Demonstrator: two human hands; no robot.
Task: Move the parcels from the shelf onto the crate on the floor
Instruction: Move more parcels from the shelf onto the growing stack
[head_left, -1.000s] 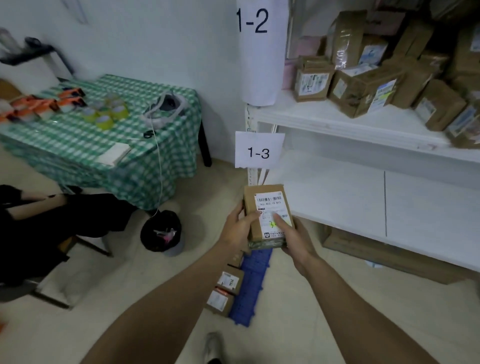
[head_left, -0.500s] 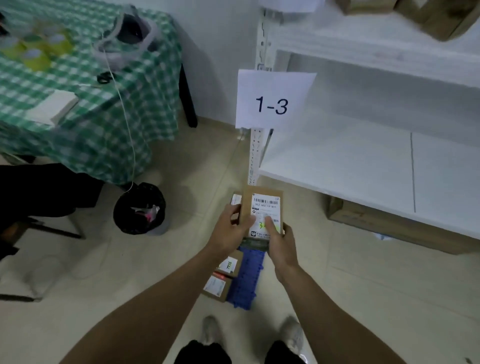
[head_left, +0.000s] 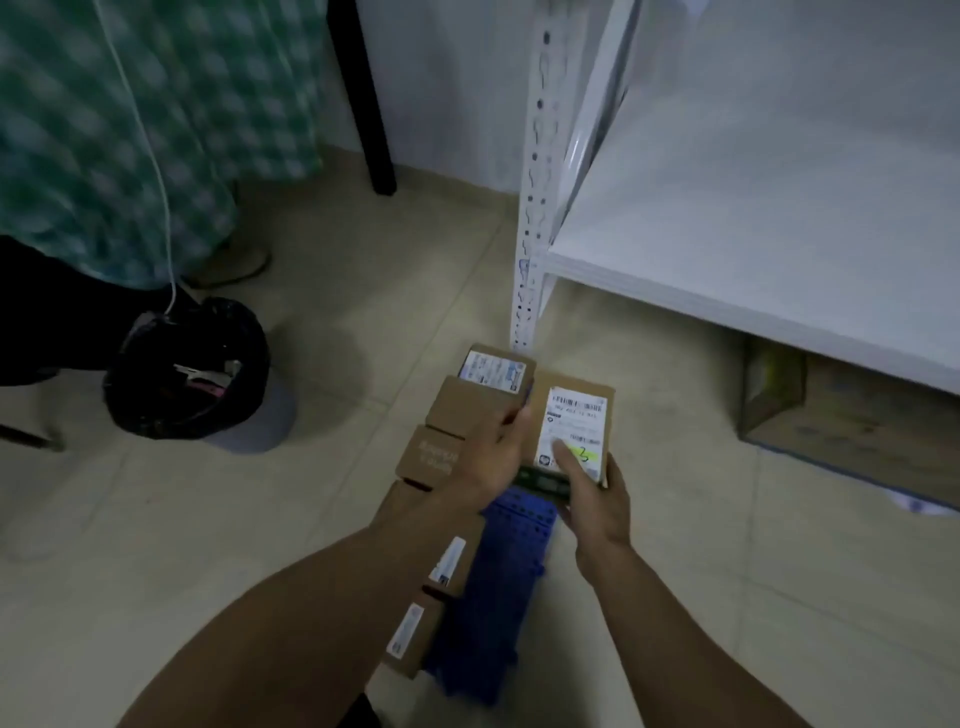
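1. One parcel (head_left: 569, 410) is in the hands, low over the far end of the crate (head_left: 511, 566), just right of the other parcels. I cannot tell whether it touches the crate.
2. One blue crate lies on the floor, close to the foot of the shelf (head_left: 753, 218).
3. At least five more parcels (head_left: 467, 410) sit in a row along the crate's left side. The left forearm hides part of the row, so the count may be short.
4. One bin (head_left: 187, 364) with a black bag stands to the left, below a green checked cloth (head_left: 119, 130). One white cable (head_left: 156, 171) hangs down to it.
5. One brown box (head_left: 841, 415) sits under the shelf.
6. The held parcel has a white label (head_left: 576, 415) with a barcode and a yellow-green patch bearing a handwritten mark, perhaps "3". The rest is too blurred to read.
7. Three parcels in the row show white labels and one has pale print. None of it is legible.
8. The left hand (head_left: 493, 457) grips the parcel's left edge, fingers curled round it.
9. The right hand (head_left: 595, 501) holds the near right corner from below, with its thumb lying on the label.
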